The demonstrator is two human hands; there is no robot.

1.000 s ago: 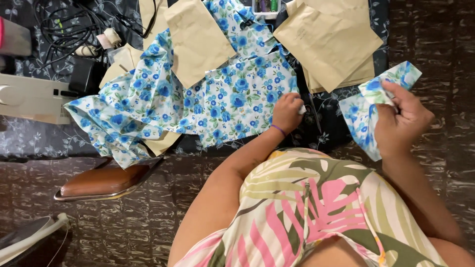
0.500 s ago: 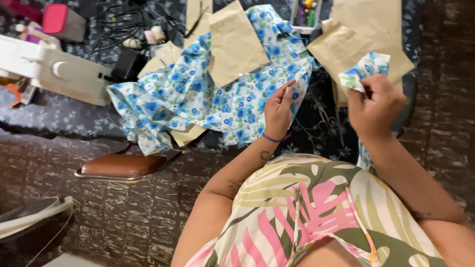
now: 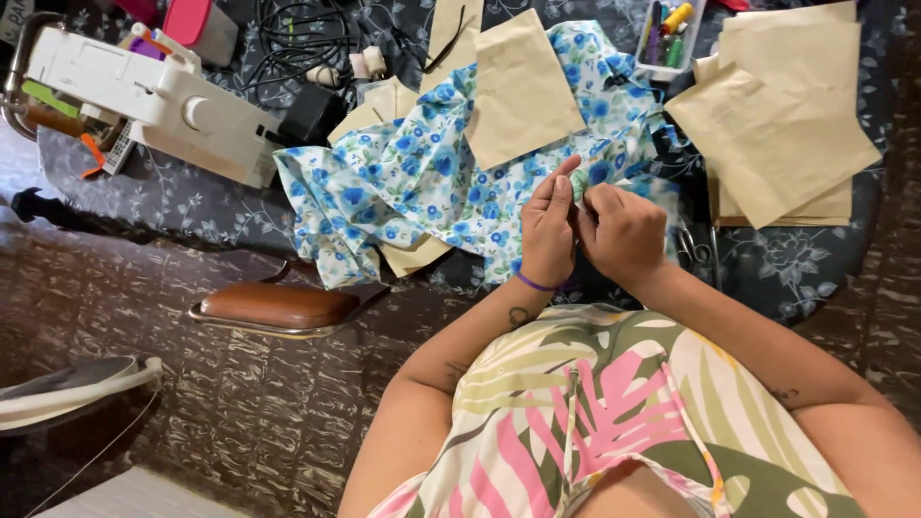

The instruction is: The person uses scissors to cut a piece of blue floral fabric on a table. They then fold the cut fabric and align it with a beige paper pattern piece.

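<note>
Both hands meet at centre frame: left hand (image 3: 549, 230) and right hand (image 3: 622, 233) side by side, fingers pinched narrow on the blue floral fabric (image 3: 422, 192) spread across the table (image 3: 192, 206), sewing machine (image 3: 163, 96) upper left.

Two hands, the left hand (image 3: 549, 230) and the right hand (image 3: 622, 233), meet on one blue floral fabric (image 3: 422, 187). One white sewing machine (image 3: 153, 96) stands at the table's left. One tan paper pattern piece (image 3: 521, 91) lies on the fabric; one stack of tan paper pieces (image 3: 782, 120) lies to the right. One tray of markers (image 3: 667, 34). One brown stool (image 3: 278, 305).
</note>
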